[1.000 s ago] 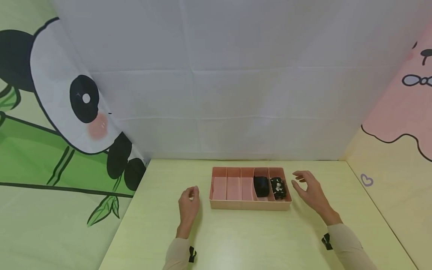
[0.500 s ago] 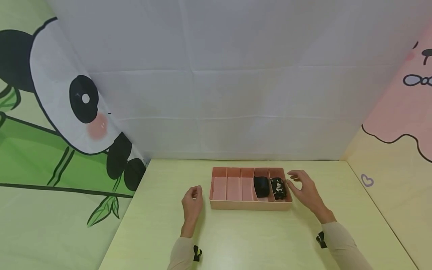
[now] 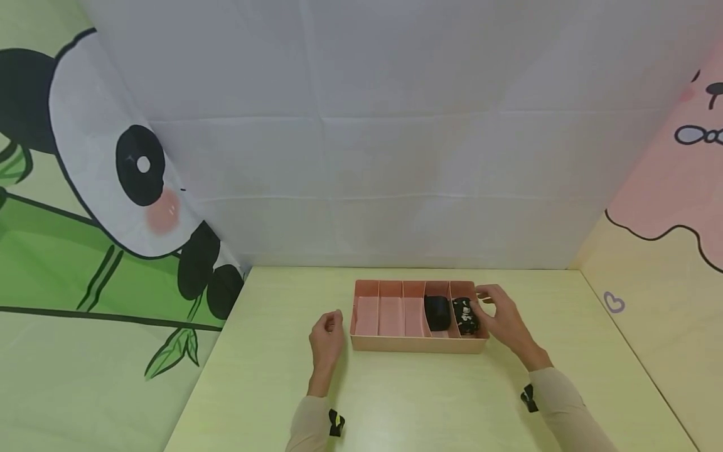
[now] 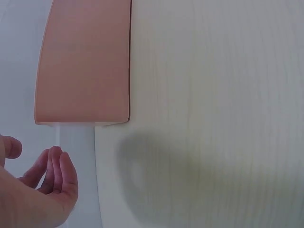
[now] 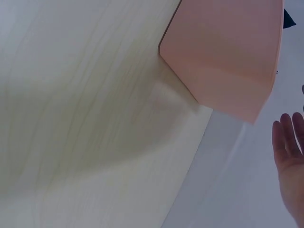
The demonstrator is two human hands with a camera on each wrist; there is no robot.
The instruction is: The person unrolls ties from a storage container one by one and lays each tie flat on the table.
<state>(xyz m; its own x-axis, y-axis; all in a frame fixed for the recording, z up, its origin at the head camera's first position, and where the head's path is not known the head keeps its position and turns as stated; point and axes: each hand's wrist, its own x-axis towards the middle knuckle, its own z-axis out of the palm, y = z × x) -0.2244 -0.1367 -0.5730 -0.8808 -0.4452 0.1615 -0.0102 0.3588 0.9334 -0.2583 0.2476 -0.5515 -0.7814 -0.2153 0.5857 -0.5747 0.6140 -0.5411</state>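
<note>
Head view: the right hand has moved inward over the last second, from beyond the end of the pink box to its right rim, with the thumb now at the edge of the patterned bundle; whether they touch cannot be told. Its fingers are released and spread from the thumb. The left hand has drifted slightly toward the box's left end, its fingers loosely bent and holding nothing. The box stays put on the bench, with the black bundle in the fourth compartment from the left and the patterned one in the fifth. The left wrist view shows a gap between the fingers and the box, hard to judge from above; the right wrist view shows plain outer walls. White marks on the patterned bundle are too small to read.
</note>
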